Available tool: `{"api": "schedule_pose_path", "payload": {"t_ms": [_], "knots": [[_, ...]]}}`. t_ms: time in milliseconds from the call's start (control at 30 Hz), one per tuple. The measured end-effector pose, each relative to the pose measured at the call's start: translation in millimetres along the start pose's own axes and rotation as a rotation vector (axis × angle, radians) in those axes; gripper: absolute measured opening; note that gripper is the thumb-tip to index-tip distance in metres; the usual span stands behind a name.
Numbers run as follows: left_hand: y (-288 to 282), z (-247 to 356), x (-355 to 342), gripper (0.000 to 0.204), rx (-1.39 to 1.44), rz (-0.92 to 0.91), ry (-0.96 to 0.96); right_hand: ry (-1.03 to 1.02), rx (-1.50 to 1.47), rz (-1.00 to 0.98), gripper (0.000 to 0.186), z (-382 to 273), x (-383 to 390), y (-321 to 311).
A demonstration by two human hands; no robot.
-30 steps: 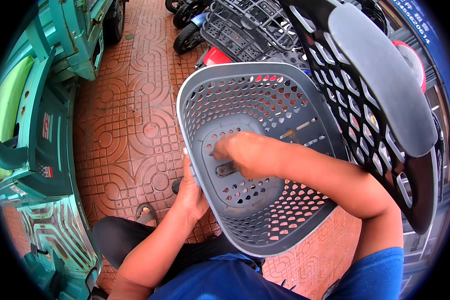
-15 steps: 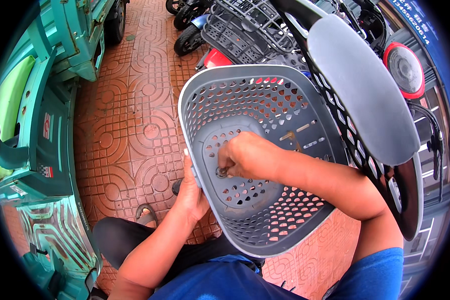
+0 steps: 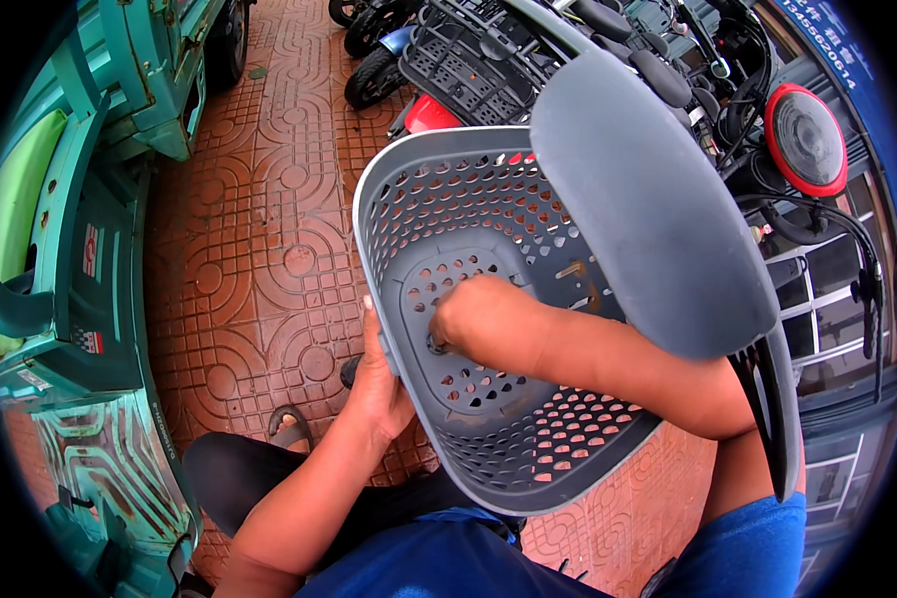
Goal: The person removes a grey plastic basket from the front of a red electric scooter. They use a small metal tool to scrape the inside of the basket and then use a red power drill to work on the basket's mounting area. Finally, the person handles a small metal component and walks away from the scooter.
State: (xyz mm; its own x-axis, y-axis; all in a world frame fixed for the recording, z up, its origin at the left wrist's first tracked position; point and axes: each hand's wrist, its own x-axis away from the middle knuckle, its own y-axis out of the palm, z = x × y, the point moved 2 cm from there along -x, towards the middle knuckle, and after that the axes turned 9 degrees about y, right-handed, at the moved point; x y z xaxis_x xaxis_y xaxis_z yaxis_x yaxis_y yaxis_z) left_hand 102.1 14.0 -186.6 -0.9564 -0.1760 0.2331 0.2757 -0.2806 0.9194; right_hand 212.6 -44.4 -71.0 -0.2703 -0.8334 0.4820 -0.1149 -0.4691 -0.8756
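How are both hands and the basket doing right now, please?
Left hand against basket's outer left side; right hand down inside it, grip unclear. Smooth grey panel hiding basket's far right corner.

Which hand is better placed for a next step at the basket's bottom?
The right, I think: the right hand is inside the basket, down at its bottom. The left hand is outside, against the left side, with the basket's wall in its way.

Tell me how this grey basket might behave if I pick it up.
The grey basket is probably light for its size, given its perforated walls. Its smooth, even rim suggests fairly stiff plastic. The raised lid leans over the right forearm, so it may swing when the basket moves.
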Motion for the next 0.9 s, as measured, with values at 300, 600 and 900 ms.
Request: {"api": "schedule_pose_path", "payload": {"t_ms": [300, 600, 900], "knots": [[-1.1, 8.3, 1.1, 0.103, -0.013, 0.008, 0.007, -0.105, 0.003, 0.147, 0.015, 8.2, -5.5, 18.3], [-4.0, -13.8, -9.0, 0.105, 0.072, -0.041, -0.116, 0.054, 0.021, 0.023, 0.01, -3.7, 14.6, -1.5], [-17.8, -21.8, -10.6, 0.109, -0.028, -0.058, -0.123, 0.082, 0.041, -0.006, 0.007, -6.6, 19.0, 0.4]]}}
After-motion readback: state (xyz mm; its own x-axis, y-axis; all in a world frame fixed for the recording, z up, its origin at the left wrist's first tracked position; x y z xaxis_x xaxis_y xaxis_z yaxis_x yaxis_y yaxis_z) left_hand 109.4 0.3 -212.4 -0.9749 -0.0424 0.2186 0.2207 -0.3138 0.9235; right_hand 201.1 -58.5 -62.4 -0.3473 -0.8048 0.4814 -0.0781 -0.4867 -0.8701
